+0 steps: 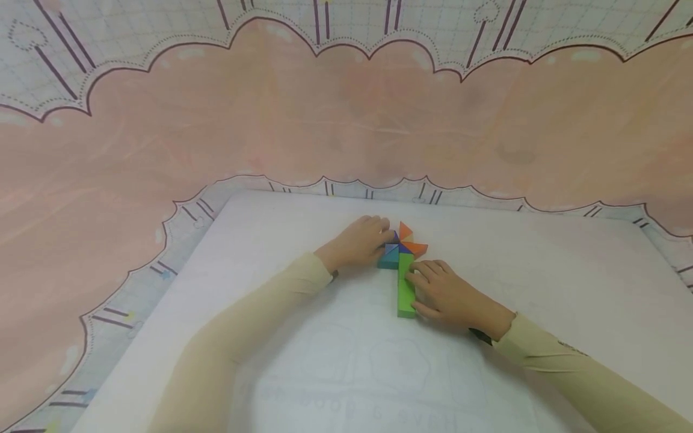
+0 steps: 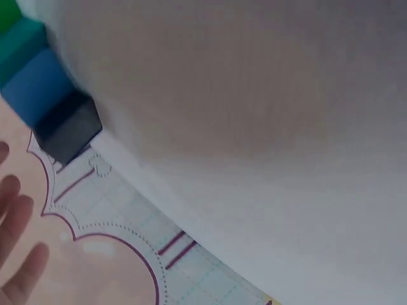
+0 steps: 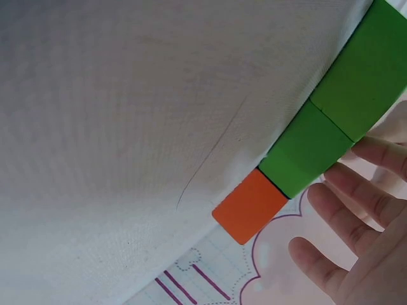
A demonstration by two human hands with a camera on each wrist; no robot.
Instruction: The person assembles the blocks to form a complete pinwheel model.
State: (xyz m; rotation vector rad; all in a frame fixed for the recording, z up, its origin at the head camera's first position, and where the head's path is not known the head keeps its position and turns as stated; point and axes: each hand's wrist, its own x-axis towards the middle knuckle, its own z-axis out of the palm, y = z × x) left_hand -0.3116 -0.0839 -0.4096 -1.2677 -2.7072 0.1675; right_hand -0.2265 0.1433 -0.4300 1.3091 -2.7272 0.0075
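Note:
Small coloured blocks form a pinwheel shape on the white table. Orange triangular blocks (image 1: 405, 231) lie at its top and right, and a teal-blue block (image 1: 388, 263) at its lower left. Below the middle runs a stem of two green blocks (image 1: 406, 291), set end to end. My left hand (image 1: 357, 242) reaches in from the left, its fingers at the pinwheel's left side by a dark block (image 2: 71, 131). At the stem's right side is my right hand (image 1: 452, 294), its fairly straight fingers (image 3: 343, 190) spread and touching the green blocks. Part of the pinwheel is hidden by my left hand.
The white tabletop (image 1: 303, 373) carries faint printing near its front. Beyond its far edge lies a pink cloth (image 1: 335, 120) with a scalloped, grid-patterned border. Sleeved forearms come in from both lower sides.

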